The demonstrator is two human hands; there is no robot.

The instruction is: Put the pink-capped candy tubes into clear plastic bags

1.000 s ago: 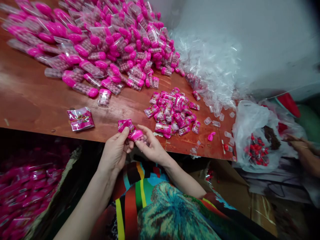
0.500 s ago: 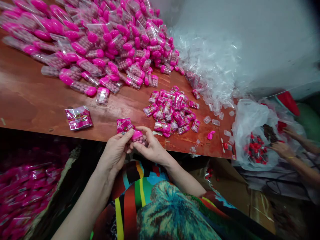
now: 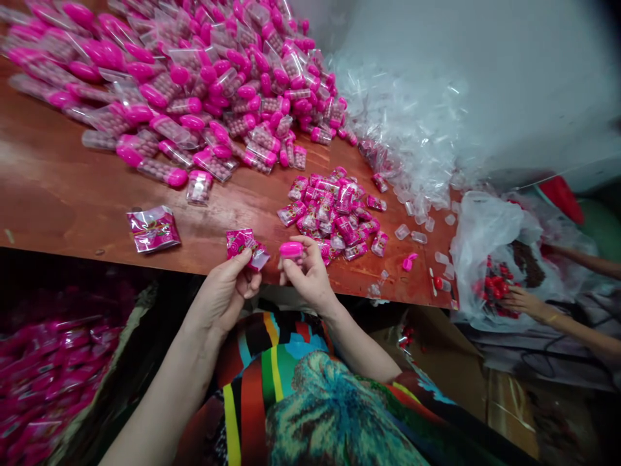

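At the near edge of a reddish wooden table (image 3: 63,188), a person's left hand (image 3: 226,294) pinches a small pink printed packet (image 3: 244,246) between thumb and fingers, while the right hand (image 3: 310,281) closes its fingertips around a pink-capped vial (image 3: 292,251), held just beside the packet and apart from it. Directly behind the right hand lies a loose cluster of similar pink packets (image 3: 332,210); a single larger pink packet (image 3: 154,229) sits alone to the left. Farther back, a large heap of bagged pink-capped vials (image 3: 184,84) covers the table's far left, and a drift of clear plastic sleeves (image 3: 412,123) spills along the right, with clear caps (image 3: 410,233) and one stray pink cap (image 3: 410,262) scattered near the edge. At the right, another person's hand (image 3: 521,301) reaches into a white plastic bag (image 3: 478,233) holding red-capped pieces (image 3: 497,288). A bin of pink packets (image 3: 43,375), blurred, sits below the table at the left.
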